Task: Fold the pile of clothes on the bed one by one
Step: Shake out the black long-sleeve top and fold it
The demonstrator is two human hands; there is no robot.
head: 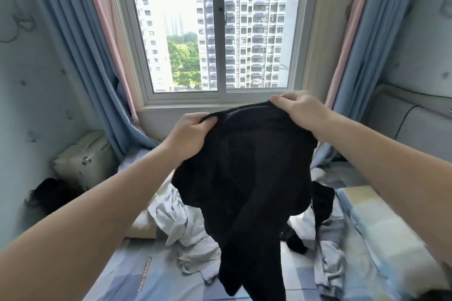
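From the head view, a black garment hangs in the air in front of the window, held up by its top edge above the bed. The left hand has its fingers pinched shut on the left corner of that edge, and the right hand has its fingers clamped on the right corner, slightly higher. The cloth droops in a bunched mass, with one long twisted part trailing down toward the sheet, so the step in hand looks like opening the piece out before any fold. To do it well, I judge the hands should draw apart along the edge until it is taut, give the garment a shake so the twisted part falls free, then lay it flat on a bare patch of the bed. The rest of the pile lies right below: a white crumpled garment to the left, another dark piece and a grey-white one to the right. These crowd the middle of the bed, and the trailing end could catch on them; the open checked sheet nearer the camera seems the clearer place. Blue curtains and a padded headboard frame the scene, well apart from the work.
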